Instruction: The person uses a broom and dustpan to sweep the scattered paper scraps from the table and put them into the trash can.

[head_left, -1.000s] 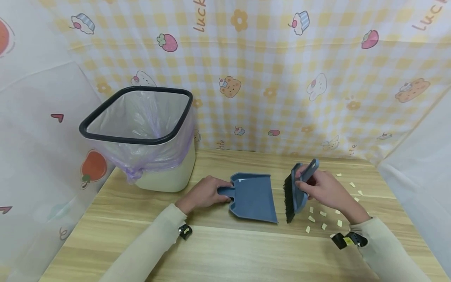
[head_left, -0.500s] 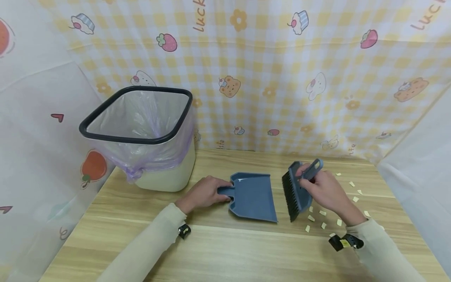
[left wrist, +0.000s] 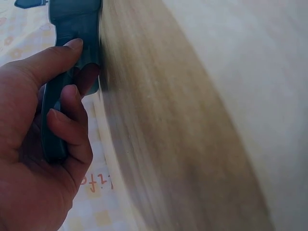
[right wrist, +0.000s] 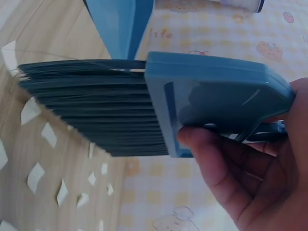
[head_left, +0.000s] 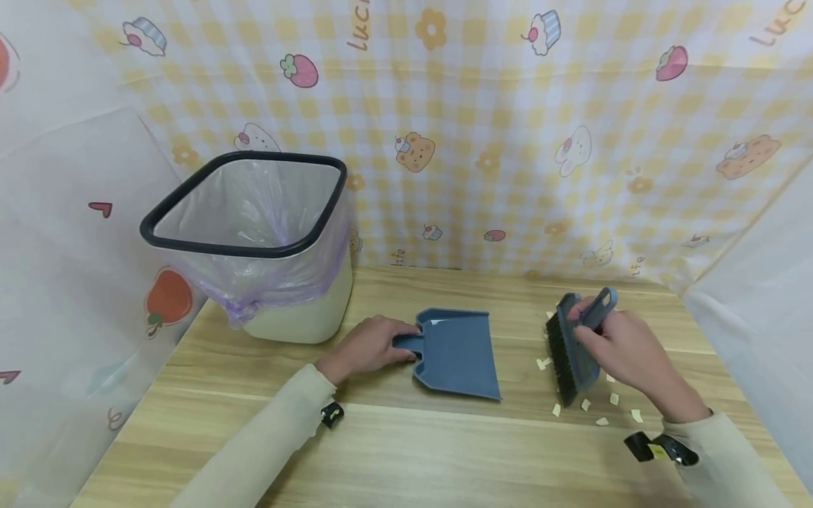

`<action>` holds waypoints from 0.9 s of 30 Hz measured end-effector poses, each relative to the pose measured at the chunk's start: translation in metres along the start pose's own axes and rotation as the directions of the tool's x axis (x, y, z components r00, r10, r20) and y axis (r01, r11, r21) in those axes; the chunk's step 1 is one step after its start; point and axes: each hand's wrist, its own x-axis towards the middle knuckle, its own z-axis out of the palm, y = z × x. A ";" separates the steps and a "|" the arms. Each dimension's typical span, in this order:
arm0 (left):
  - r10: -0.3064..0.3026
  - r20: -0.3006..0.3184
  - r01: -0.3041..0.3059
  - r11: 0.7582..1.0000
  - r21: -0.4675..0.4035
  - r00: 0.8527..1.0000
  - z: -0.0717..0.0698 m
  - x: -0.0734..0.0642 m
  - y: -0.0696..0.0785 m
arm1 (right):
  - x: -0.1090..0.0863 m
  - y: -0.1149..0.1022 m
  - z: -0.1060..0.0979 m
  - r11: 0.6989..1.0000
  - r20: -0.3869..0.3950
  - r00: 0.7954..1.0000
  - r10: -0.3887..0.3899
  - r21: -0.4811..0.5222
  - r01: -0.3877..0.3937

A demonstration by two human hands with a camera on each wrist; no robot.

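My left hand (head_left: 368,346) grips the short handle of a blue dustpan (head_left: 457,356), which lies on the table with its wide lip facing right. In the left wrist view the fingers of that hand curl round the handle (left wrist: 53,130). To the right of the pan, my right hand (head_left: 625,346) holds a blue hand brush (head_left: 581,353) by its back and handle, its dark bristles (right wrist: 96,110) pointing left and down. Small pale paper scraps (head_left: 614,399) lie around the brush, a few on its pan side. The right wrist view shows several more scraps (right wrist: 35,177) beside the bristles.
A pale bin (head_left: 305,317) with a black rim and a clear purple-tinted liner stands at the back left of the wooden table (head_left: 406,458). Behind the table hangs a yellow checked curtain (head_left: 470,141). White cloth (head_left: 63,282) closes off the left side.
My right hand has carried the brush to the right, away from the dustpan and over the scraps. Some scraps now show left of the bristles. My left hand and the pan have stayed put.
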 end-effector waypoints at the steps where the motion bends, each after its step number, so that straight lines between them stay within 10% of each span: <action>1: -0.003 0.000 0.003 1.000 0.000 1.000 0.000 0.000 0.000 | -0.003 0.001 -0.002 1.000 0.001 1.000 -0.007 -0.023 0.007; 12: -0.026 0.012 0.025 1.000 0.014 1.000 -0.001 0.002 0.001 | -0.019 -0.003 0.000 0.991 0.050 0.999 -0.015 -0.130 0.021; 27: -0.054 0.030 0.054 0.999 0.002 0.998 -0.002 0.002 0.003 | 0.009 -0.013 0.023 0.995 0.059 0.998 -0.028 -0.094 0.033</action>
